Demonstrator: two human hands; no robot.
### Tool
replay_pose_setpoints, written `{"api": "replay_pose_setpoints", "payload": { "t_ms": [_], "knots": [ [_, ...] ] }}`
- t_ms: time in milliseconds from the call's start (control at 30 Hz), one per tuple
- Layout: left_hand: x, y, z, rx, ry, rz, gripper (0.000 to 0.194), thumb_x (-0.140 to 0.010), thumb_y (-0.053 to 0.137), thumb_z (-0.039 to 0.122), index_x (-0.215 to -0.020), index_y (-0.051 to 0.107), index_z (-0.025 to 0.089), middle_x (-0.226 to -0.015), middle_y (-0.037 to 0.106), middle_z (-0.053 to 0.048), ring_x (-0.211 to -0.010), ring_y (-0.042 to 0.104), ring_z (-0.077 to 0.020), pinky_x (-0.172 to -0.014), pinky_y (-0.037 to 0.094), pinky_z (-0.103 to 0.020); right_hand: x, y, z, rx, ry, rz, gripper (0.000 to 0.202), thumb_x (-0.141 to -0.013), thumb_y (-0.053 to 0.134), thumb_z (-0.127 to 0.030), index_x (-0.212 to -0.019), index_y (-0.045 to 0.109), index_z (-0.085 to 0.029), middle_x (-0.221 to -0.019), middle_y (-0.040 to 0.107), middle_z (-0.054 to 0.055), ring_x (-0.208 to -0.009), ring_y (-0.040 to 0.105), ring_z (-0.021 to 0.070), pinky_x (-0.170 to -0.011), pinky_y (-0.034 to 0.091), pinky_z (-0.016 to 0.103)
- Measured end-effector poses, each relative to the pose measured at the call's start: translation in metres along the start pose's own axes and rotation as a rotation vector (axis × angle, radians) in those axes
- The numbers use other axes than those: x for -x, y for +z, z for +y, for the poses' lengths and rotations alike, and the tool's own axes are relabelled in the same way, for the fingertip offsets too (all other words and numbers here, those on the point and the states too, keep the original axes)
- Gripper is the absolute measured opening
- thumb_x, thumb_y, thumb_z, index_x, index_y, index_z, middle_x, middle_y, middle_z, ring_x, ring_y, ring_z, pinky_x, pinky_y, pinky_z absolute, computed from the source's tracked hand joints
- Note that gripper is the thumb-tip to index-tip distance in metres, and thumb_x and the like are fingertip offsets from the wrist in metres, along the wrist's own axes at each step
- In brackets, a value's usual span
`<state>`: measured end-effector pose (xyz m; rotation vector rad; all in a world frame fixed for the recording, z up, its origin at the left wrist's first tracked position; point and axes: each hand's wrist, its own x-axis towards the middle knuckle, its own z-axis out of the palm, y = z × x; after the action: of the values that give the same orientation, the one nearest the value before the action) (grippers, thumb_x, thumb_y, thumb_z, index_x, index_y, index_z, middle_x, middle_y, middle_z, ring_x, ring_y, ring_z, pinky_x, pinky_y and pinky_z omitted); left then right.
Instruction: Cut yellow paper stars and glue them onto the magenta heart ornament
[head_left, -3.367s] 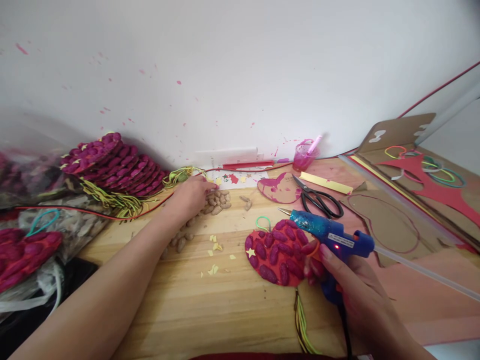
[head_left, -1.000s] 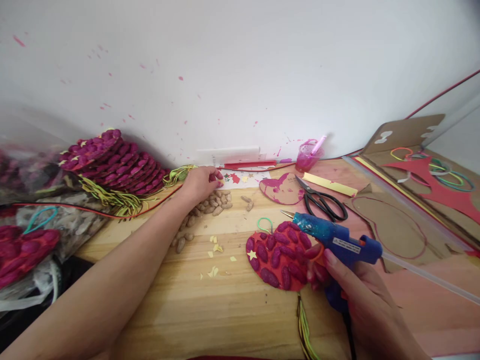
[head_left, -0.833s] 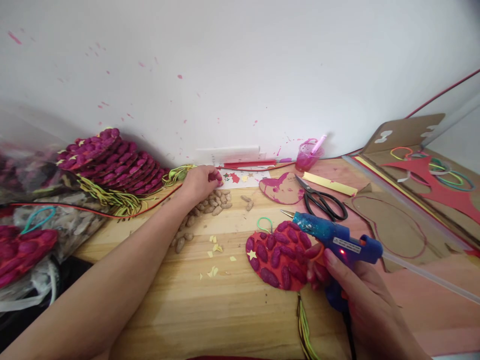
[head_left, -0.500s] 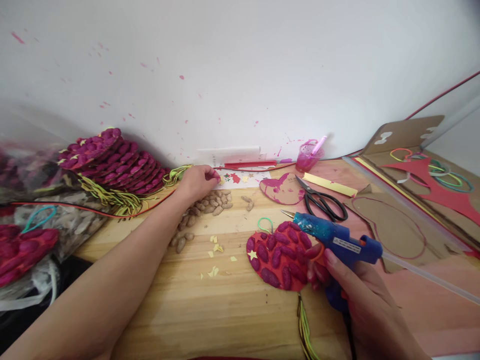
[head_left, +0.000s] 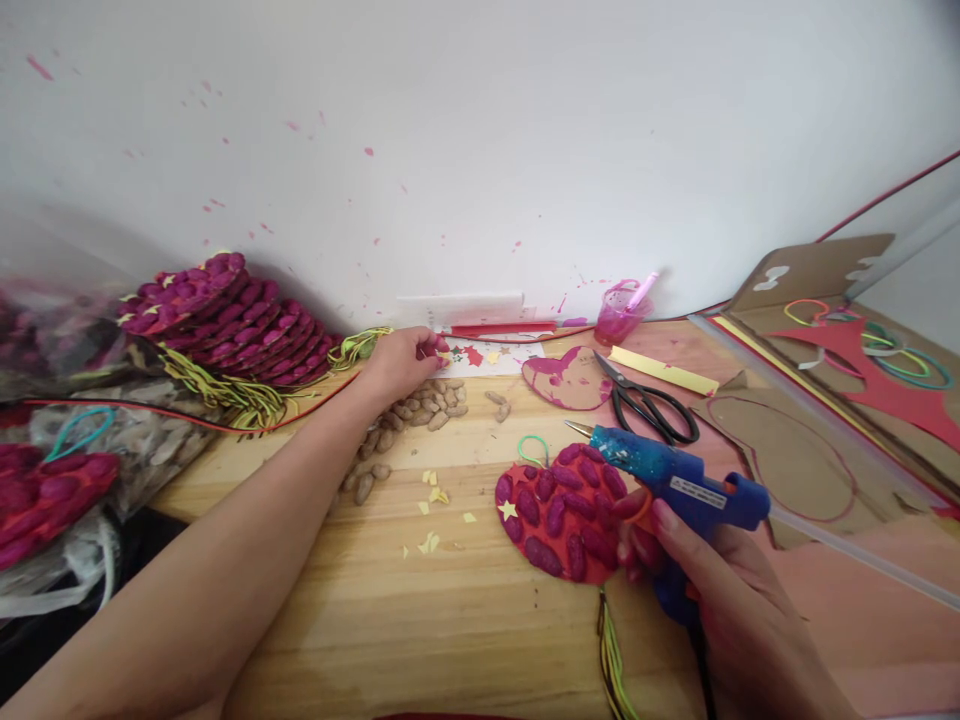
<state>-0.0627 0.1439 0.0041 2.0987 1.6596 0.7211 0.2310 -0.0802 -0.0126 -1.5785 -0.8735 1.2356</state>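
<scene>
My left hand (head_left: 409,360) reaches to the back of the table, its fingertips pinched at the left end of a white paper strip (head_left: 529,352) with small star cutouts; what they hold is too small to make out. In my right hand (head_left: 720,590) is a blue glue gun (head_left: 652,460), its metal tip pointing left. Beneath the gun lies a red piece (head_left: 559,515) covered with magenta peanut shells, with one yellow star, a green loop and a yellow-green tassel. The right fingers reach its right edge. Plain peanuts (head_left: 427,405) lie beside my left wrist.
Magenta shell-covered pieces (head_left: 232,320) are stacked at the back left. Black scissors (head_left: 652,405), a painted cardboard shape (head_left: 566,378), a yellow strip (head_left: 664,370) and a pink cup (head_left: 619,315) stand or lie behind the gun. Cardboard (head_left: 787,460) lies right; yellow scraps (head_left: 431,495) lie centrally.
The view has shifted slightly. My left fingertips have moved a little to the right over the paper strip; my right hand still holds the glue gun.
</scene>
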Motion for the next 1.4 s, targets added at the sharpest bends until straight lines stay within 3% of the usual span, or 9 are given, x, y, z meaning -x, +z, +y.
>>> {"api": "replay_pose_setpoints", "payload": {
  "t_ms": [133,300,467,633,800,933,1133,1233,1400],
  "knots": [
    [-0.001,0.004,0.000,-0.005,-0.003,-0.007,0.019,-0.073,0.065,0.033,-0.084,0.071,0.018,-0.077,0.071,-0.003,-0.069,0.058,-0.0175,-0.067,0.042,-0.028,-0.001,0.001,0.000,-0.012,-0.004,0.009,0.044,-0.071,0.070,-0.065,-0.066,0.059,-0.023,-0.068,0.058,0.004,-0.063,0.053,0.0192,-0.053,0.043,0.029],
    [0.000,0.002,0.002,0.057,-0.041,0.093,0.016,-0.075,0.063,0.032,-0.079,0.069,0.018,-0.074,0.069,-0.003,-0.067,0.056,-0.0174,-0.067,0.040,-0.029,0.000,0.000,0.000,-0.015,-0.020,-0.016,0.041,-0.075,0.068,-0.062,-0.070,0.062,-0.022,-0.070,0.061,0.004,-0.062,0.053,0.0178,-0.053,0.043,0.028],
    [0.004,-0.003,0.011,0.384,-0.183,0.082,0.017,-0.069,0.071,0.032,-0.072,0.066,0.017,-0.060,0.059,0.003,-0.056,0.047,-0.0120,-0.059,0.035,-0.026,0.001,0.001,-0.006,0.002,-0.018,-0.029,0.042,-0.076,0.069,-0.061,-0.071,0.062,-0.020,-0.071,0.063,0.004,-0.063,0.053,0.0164,-0.054,0.043,0.026],
    [0.012,-0.008,0.028,0.830,-0.272,-0.025,0.030,-0.056,0.084,0.032,-0.071,0.065,0.014,-0.062,0.061,0.002,-0.057,0.049,-0.0081,-0.056,0.036,-0.021,0.002,0.004,-0.012,-0.033,-0.025,-0.056,0.041,-0.076,0.069,-0.060,-0.076,0.063,-0.019,-0.074,0.065,0.005,-0.062,0.054,0.0159,-0.055,0.044,0.026],
    [0.032,-0.014,0.053,1.061,-0.309,-0.224,0.035,-0.052,0.090,0.026,-0.075,0.067,0.012,-0.067,0.063,0.000,-0.060,0.055,-0.0076,-0.055,0.042,-0.018,0.001,0.005,-0.008,-0.004,-0.084,-0.078,0.041,-0.083,0.065,-0.057,-0.071,0.056,-0.019,-0.066,0.057,0.001,-0.060,0.049,0.0136,-0.055,0.041,0.025],
    [0.047,-0.013,0.067,1.128,-0.301,-0.338,0.034,-0.056,0.089,0.025,-0.075,0.065,0.013,-0.064,0.062,0.000,-0.054,0.054,-0.0065,-0.051,0.042,-0.016,0.002,0.005,-0.007,-0.011,-0.090,-0.092,0.042,-0.084,0.063,-0.058,-0.074,0.055,-0.018,-0.067,0.056,0.000,-0.061,0.049,0.0133,-0.056,0.039,0.025],
    [0.053,-0.008,0.063,0.988,-0.261,-0.210,0.027,-0.066,0.085,0.024,-0.074,0.061,0.013,-0.059,0.063,0.001,-0.051,0.054,-0.0053,-0.047,0.041,-0.013,0.002,0.007,-0.009,-0.009,-0.122,-0.068,0.041,-0.084,0.064,-0.057,-0.076,0.055,-0.019,-0.066,0.054,-0.001,-0.060,0.047,0.0119,-0.056,0.038,0.025],
    [0.058,-0.007,0.061,0.938,-0.305,-0.240,0.023,-0.072,0.081,0.023,-0.076,0.060,0.013,-0.058,0.067,-0.002,-0.050,0.058,-0.0064,-0.048,0.043,-0.013,0.001,0.007,-0.007,-0.007,-0.141,-0.050,0.041,-0.083,0.065,-0.058,-0.077,0.055,-0.018,-0.067,0.054,-0.002,-0.059,0.047,0.0113,-0.055,0.037,0.024],
    [0.070,-0.003,0.067,1.001,-0.367,-0.280,0.018,-0.077,0.076,0.015,-0.076,0.058,0.014,-0.069,0.073,-0.006,-0.065,0.069,-0.0113,-0.064,0.054,-0.019,0.001,0.007,-0.007,-0.013,-0.144,-0.082,0.039,-0.085,0.064,-0.056,-0.079,0.055,-0.018,-0.069,0.055,-0.001,-0.060,0.050,0.0123,-0.056,0.039,0.026]
  ]
}}
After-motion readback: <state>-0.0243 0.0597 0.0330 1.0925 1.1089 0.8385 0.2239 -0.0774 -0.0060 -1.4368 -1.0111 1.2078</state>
